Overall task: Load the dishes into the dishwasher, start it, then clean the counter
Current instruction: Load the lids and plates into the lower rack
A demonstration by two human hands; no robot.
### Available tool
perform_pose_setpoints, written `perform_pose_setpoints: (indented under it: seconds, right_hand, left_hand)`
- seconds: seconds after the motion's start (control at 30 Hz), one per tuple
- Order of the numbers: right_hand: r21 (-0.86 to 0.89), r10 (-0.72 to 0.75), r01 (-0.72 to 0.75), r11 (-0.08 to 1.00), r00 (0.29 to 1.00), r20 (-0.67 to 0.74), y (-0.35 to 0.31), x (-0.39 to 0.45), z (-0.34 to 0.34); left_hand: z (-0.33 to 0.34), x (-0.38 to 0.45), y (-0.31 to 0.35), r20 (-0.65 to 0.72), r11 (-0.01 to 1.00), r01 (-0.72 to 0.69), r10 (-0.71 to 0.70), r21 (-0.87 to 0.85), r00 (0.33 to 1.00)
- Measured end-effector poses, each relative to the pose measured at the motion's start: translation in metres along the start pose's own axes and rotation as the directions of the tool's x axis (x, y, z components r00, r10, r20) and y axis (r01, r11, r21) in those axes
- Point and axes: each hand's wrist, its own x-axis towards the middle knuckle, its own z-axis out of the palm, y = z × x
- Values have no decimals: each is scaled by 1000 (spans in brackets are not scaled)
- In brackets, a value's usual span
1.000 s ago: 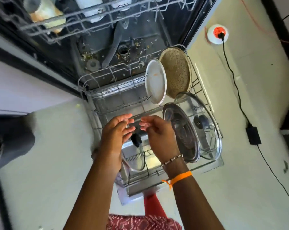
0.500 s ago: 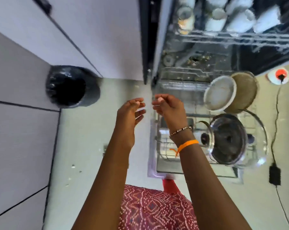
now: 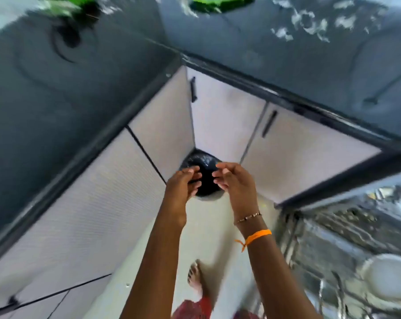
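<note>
My left hand [image 3: 182,184] and my right hand [image 3: 235,183] are raised side by side in mid-air, fingers loosely curled toward each other, holding nothing. They hang in front of a black bin [image 3: 205,178] in the cabinet corner. The open dishwasher [image 3: 347,245] is blurred at the lower right, its pulled-out rack carrying a white plate [image 3: 389,276]. The dark grey counter [image 3: 84,84] runs across the top and left, above white cabinet doors [image 3: 227,116].
Something green [image 3: 215,2] lies blurred on the counter at the top edge, next to white smears [image 3: 310,21]. A bare foot [image 3: 196,277] stands on the pale floor [image 3: 208,229] between the cabinets and the dishwasher.
The view has swung left, away from the dishwasher rack toward the cabinet corner and counter. Both hands have come off the rack and stay raised together, empty.
</note>
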Motion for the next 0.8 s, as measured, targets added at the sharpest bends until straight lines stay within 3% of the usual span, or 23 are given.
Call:
perform_pose_setpoints:
  seconds: [0.13,0.37,0.63,0.8]
  right_hand:
    - [53,-32,26,998,994,106,-23,21,60]
    - [-6,-82,84,996,983,166,-41,68,143]
    - [-87,20,10,996,944,331,-82,156,233]
    - [-132,22,36,991,911,412,-108,215,265]
  left_hand:
    - [-48,-6,46,-52,996,-80,78,-43,996]
    - [-87,16,112,-144,979,-175,159,-105,977]
    - [-109,87,207,-215,958,-263,235,-111,948]
    - [-115,140,252,-253,941,-266,210,-209,944]
